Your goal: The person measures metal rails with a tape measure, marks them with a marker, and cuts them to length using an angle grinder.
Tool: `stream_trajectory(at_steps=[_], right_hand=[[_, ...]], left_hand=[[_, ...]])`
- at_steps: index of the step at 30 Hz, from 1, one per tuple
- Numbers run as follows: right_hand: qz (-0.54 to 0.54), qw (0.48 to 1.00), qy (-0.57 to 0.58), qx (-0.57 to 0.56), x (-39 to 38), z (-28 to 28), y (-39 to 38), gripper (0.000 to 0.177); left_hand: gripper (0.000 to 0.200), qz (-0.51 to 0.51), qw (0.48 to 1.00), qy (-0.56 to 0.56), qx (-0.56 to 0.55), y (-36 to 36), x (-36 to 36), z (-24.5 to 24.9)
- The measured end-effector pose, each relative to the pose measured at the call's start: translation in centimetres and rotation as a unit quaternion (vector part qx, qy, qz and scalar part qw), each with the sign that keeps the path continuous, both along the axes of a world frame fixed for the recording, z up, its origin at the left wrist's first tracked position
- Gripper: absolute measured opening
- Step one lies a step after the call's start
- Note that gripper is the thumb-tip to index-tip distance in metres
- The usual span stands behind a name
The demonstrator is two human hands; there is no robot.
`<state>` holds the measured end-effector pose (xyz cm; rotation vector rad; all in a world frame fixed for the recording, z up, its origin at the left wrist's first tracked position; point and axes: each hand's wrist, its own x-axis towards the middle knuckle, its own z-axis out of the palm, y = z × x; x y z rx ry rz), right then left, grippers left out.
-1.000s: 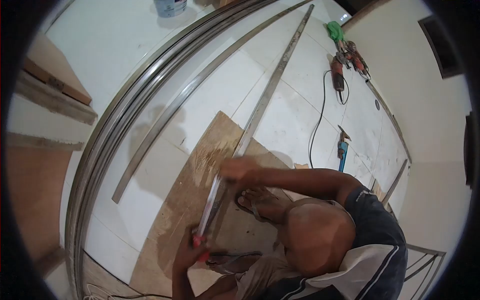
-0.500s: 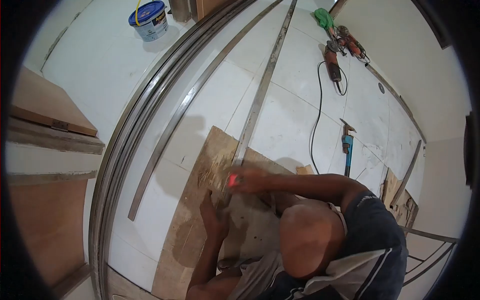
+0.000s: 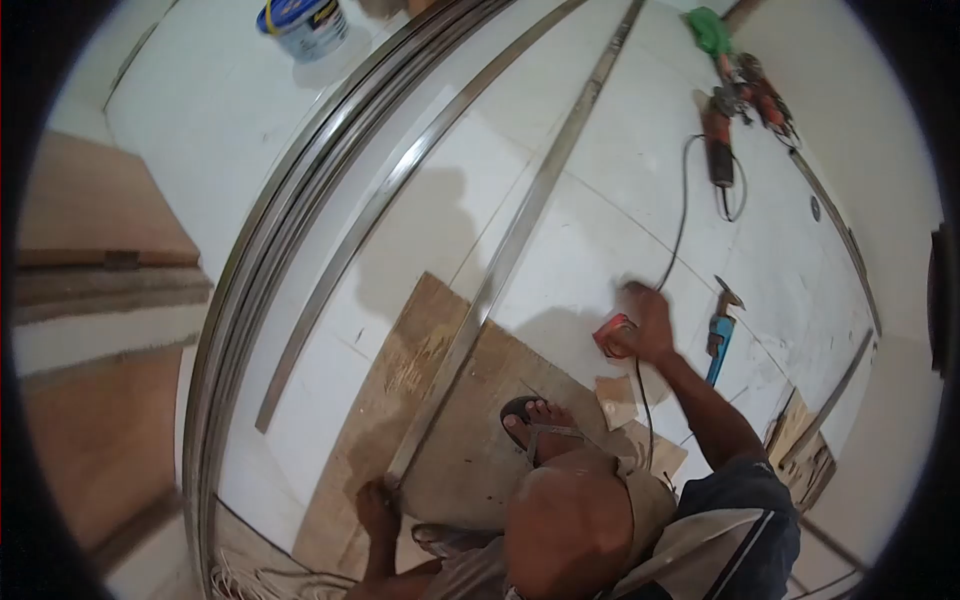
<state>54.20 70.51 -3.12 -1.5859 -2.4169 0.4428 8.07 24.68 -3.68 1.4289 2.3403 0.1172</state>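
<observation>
A long flat metal bar (image 3: 520, 235) runs from the floor tiles onto a brown wooden board (image 3: 400, 375). My left hand (image 3: 378, 510) is at the bar's near end, its fingers closed around it. My right hand (image 3: 648, 325) is over the white tiles, right of the board, closed on a red tape measure (image 3: 614, 336); both are slightly blurred. Between the hands are my bent knee (image 3: 570, 535) and my sandalled foot (image 3: 540, 430) on the board.
Several long metal bars (image 3: 300, 180) lie bundled at left, beside a single bar (image 3: 345, 245). An angle grinder (image 3: 718, 140) with its cord, a blue-handled hammer-like tool (image 3: 720, 335) and a cardboard piece (image 3: 617, 400) are at right. A bucket (image 3: 310, 30) stands at back left.
My right hand has moved right, away from the bar, with the red tape measure. My left hand has slid down toward me to the bar's near end. The view has shifted slightly.
</observation>
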Motion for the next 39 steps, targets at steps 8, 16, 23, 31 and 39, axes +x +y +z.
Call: stream_trajectory(at_steps=[8, 16, 23, 31, 39], right_hand=[[-0.448, 0.855, -0.255, 0.063, 21.8, -8.0, 32.6, 0.106], [-0.361, 0.923, -0.003, -0.132, 26.2, -8.3, 41.8, 0.089], [-0.320, 0.895, 0.171, -0.257, 22.6, -10.6, 39.8, 0.057], [-0.215, 0.914, 0.330, -0.092, 9.3, -0.4, 18.7, 0.037], [-0.052, 0.782, 0.406, -0.470, -8.6, 10.0, -0.1, 0.058]], left_hand=[[0.043, 0.103, 0.979, 0.028, -0.174, -5.1, -0.2, 2.7], [0.051, 0.252, 0.944, -0.107, -0.185, -2.3, -1.5, 8.2], [0.051, 0.220, 0.868, -0.086, -0.438, -0.1, -11.5, 14.2], [0.043, 0.109, 0.969, -0.219, -0.020, 18.4, -8.2, 8.9], [0.058, 0.011, 0.806, -0.582, 0.109, 31.9, 13.7, 7.4]])
